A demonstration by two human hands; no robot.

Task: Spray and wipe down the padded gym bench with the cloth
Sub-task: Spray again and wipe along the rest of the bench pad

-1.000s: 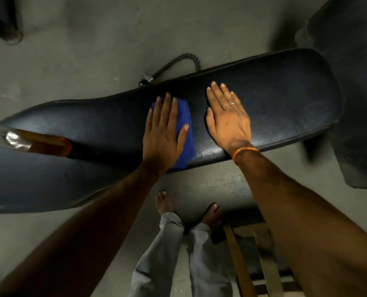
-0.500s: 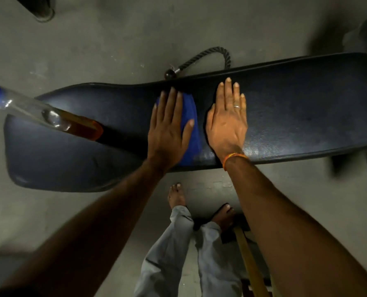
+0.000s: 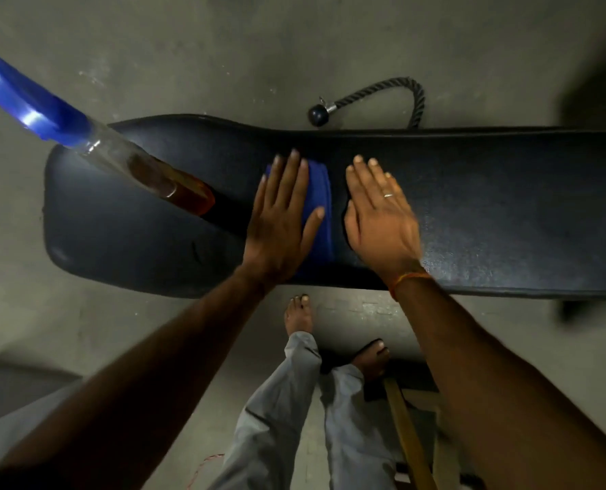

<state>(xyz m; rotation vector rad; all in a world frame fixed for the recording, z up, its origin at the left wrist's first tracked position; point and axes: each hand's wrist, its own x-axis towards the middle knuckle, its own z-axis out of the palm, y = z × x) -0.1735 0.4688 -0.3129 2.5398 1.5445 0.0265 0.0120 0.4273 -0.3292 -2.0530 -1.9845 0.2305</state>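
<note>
You are laying your left hand (image 3: pixel 280 221) flat on the blue cloth (image 3: pixel 319 206), fingers straight and close together, pointing at 12 o'clock, thumb spread toward 2 o'clock across the cloth. The cloth is lying folded on the middle of the bench (image 3: pixel 506 213), showing only along the hand's 3 o'clock side. You are pressing your right hand (image 3: pixel 379 213) palm-down on the bare pad just beside the cloth, at its 3 o'clock. Its fingers are straight and nearly together, leaning toward 11 o'clock, with the thumb tucked alongside. Both forearms are reaching in from 6 o'clock. The bottle (image 3: pixel 135 168) is standing on the pad at 9 o'clock of your left hand, its blue top stretching toward 10 o'clock.

Against half a second ago, your left hand and the cloth are sitting closer to the bottle's base. Your right fingers, then pointing at 12 o'clock, are now tilting left. The rope (image 3: pixel 382 97) on the floor at 12 o'clock is showing more fully beyond the bench's far edge.
</note>
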